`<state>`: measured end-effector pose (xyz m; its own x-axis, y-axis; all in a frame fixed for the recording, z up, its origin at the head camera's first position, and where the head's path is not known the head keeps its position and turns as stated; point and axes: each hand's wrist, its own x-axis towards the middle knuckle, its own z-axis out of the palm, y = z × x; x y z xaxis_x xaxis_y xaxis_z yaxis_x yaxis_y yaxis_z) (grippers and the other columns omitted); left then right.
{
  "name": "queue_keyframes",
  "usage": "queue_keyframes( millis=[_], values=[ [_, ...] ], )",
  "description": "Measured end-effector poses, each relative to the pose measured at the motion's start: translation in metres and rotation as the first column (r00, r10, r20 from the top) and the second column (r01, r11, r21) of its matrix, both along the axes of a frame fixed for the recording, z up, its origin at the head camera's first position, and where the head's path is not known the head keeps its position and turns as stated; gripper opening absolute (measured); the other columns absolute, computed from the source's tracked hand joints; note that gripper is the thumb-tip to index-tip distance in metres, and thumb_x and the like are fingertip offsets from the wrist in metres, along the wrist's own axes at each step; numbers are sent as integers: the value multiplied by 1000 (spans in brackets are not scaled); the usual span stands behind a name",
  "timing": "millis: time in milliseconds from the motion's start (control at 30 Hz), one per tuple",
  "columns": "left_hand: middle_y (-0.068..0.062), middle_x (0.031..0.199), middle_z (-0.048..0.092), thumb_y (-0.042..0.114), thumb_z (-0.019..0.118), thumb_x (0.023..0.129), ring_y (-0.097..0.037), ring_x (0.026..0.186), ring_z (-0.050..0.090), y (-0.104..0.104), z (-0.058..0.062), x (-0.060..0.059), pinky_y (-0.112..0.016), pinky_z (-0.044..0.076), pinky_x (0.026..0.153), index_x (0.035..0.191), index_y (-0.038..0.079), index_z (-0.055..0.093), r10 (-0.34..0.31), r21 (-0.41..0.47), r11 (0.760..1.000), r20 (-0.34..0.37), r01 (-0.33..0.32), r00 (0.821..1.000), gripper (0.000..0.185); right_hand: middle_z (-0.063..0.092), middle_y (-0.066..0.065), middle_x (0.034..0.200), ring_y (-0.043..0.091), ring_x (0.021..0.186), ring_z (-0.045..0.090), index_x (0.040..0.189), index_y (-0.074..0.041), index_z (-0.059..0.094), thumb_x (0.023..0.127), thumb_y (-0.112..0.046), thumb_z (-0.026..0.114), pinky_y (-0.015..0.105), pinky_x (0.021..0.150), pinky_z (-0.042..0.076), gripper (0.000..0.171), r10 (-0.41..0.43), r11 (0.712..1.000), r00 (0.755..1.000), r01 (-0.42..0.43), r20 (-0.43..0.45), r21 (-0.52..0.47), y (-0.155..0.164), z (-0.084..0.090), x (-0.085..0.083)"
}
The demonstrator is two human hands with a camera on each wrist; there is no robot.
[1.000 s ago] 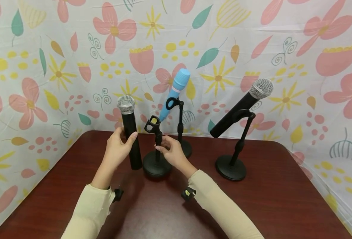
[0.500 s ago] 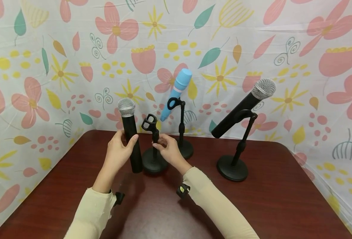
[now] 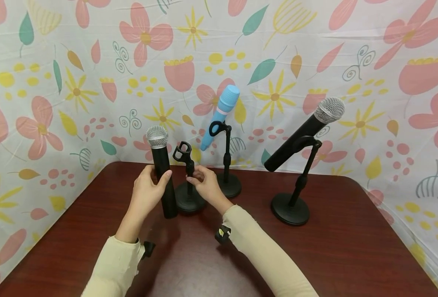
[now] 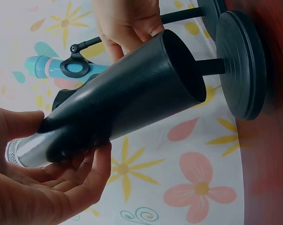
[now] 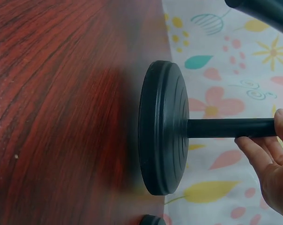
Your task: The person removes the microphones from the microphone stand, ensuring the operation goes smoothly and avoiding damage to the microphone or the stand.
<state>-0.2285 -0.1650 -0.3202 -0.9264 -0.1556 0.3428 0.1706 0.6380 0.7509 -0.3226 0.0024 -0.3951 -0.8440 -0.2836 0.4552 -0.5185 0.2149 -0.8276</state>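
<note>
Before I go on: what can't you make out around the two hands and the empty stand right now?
- Head view: whether the black microphone rests on the table; the left hand blocks its foot.
- Right wrist view: the empty stand clip is cut off by the frame edge; only the right hand fingers show.
- Left wrist view: the microphone's grille is hidden by the palm.

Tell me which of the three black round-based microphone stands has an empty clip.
The short black stand that the right hand grips; the other two hold a light blue microphone and a black microphone.
</note>
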Motion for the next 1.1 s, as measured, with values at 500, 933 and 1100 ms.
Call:
queue_keyframes(
  millis=[500, 933, 1100],
  values=[
    [-25, 115, 58, 28, 58, 97, -33, 95, 58, -4, -1, 5, -47, 47, 80, 133, -4, 40, -45, 12, 999, 70, 44, 997, 51, 71, 12, 92, 23, 88, 68, 103, -3, 67, 89, -5, 68, 29, 74, 52, 15, -25, 1000, 1000, 25, -1, 4, -2, -6, -10],
    [-17, 91, 58, 27, 60, 95, -21, 67, 55, -13, -23, 4, -32, 46, 58, 124, -7, 43, -103, -84, 989, 216, 124, 971, 48, 71, 12, 91, 24, 88, 68, 104, -2, 67, 89, -5, 68, 31, 75, 52, 15, -49, 999, 999, 49, 5, 16, -4, -6, -15],
    [-16, 81, 53, 24, 61, 95, -20, 61, 61, -14, -30, 2, -37, 54, 56, 122, -10, 42, -180, -6, 981, 315, 192, 932, 47, 71, 14, 92, 25, 89, 69, 104, -1, 67, 88, -4, 69, 31, 76, 52, 16, -52, 999, 999, 52, 2, -1, -5, -6, -17]
  ],
)
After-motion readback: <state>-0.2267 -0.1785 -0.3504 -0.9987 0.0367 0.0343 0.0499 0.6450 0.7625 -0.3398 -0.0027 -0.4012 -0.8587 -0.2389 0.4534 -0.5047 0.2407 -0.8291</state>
